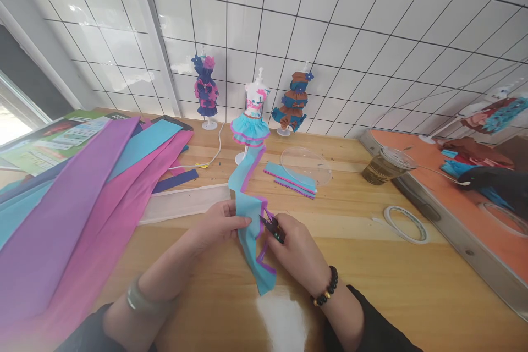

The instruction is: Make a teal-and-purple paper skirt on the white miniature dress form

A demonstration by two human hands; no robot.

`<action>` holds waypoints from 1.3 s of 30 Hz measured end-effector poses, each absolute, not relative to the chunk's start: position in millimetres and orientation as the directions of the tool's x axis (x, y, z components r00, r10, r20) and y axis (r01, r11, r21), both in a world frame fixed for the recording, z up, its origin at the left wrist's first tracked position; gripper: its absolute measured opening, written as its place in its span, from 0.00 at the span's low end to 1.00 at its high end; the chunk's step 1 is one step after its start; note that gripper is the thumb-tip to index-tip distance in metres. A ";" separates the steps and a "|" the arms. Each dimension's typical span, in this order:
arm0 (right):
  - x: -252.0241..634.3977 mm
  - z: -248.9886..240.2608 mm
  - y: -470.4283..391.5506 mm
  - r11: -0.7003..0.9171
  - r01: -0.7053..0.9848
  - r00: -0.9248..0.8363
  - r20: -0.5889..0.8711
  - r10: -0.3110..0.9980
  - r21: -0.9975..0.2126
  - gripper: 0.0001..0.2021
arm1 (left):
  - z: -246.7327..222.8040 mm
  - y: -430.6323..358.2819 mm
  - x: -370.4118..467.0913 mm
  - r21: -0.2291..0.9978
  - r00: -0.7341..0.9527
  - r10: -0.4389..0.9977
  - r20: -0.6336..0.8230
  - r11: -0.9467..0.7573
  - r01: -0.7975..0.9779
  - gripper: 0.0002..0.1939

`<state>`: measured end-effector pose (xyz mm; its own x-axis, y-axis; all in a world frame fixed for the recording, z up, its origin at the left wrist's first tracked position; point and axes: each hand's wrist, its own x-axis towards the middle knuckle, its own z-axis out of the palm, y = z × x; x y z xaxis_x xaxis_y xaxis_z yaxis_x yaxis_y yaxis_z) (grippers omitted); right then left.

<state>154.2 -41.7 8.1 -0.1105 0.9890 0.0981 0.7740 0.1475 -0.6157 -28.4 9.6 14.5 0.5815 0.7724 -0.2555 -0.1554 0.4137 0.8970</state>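
A long strip of light blue crepe paper (248, 206) with a purple edge hangs in folds above the table. My left hand (220, 224) pinches it near its middle, thumb in front and fingers behind. In my right hand (295, 245) is a small pair of dark scissors (272, 226), their blades at the strip's purple edge. A thin purple sliver dangles beside that edge, by the scissors. The strip's far end reaches the foot of a small mannequin (256, 96) in a blue ruffled skirt. Its lower end hangs between my hands.
Purple, pink and blue paper sheets (70, 214) cover the left. Folded blue strips (291, 177) lie beside a clear plastic disc (306, 166). Two dressed mannequins (206, 88) stand by the tiled wall. At right are a cup (385, 166), a tape roll (406, 224) and an orange case (449, 198).
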 end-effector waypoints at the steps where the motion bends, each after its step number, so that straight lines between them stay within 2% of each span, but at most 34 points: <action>1: 153.6 7.5 -42.1 0.153 0.754 -0.108 0.109 0.988 -0.639 0.05 | 14.8 9.7 -28.0 0.897 0.578 0.775 -0.256 0.414 -0.158 0.08; 3: 152.0 6.3 -42.9 0.153 0.680 -0.107 0.110 0.988 -0.717 0.05 | 15.3 9.9 -27.5 0.897 0.573 0.779 -0.255 0.412 -0.161 0.09; 6: 149.1 4.9 -43.6 0.139 0.529 -0.135 0.078 0.988 -0.837 0.11 | 16.3 9.9 -27.1 0.905 0.571 0.788 -0.231 0.390 -0.172 0.13; 10: 146.6 3.6 -43.1 0.103 0.435 -0.143 0.044 0.989 -0.894 0.13 | 16.2 8.8 -25.5 0.945 0.607 0.777 -0.170 0.304 -0.124 0.20; 17: 148.8 0.3 -41.4 0.116 0.496 -0.126 0.060 0.990 -0.860 0.13 | 12.4 8.1 -23.3 0.960 0.607 0.776 -0.171 0.271 -0.075 0.20; 27: 150.9 6.0 -41.8 0.148 0.567 -0.128 0.092 0.988 -0.810 0.07 | 23.6 6.3 -28.6 0.839 0.658 0.710 -0.251 0.498 -0.217 0.15; 32: 151.3 5.5 -41.5 0.139 0.577 -0.115 0.089 0.989 -0.805 0.06 | 23.3 7.5 -32.8 0.817 0.671 0.669 -0.320 0.553 -0.162 0.08; 36: 153.0 4.4 -40.2 0.146 0.602 -0.104 0.104 0.989 -0.785 0.05 | 25.3 7.3 -35.1 0.835 0.615 0.701 -0.361 0.537 -0.122 0.10; 39: 154.8 4.2 -40.2 0.153 0.597 -0.100 0.117 0.988 -0.787 0.06 | 25.4 6.3 -34.2 0.824 0.646 0.681 -0.346 0.549 -0.137 0.13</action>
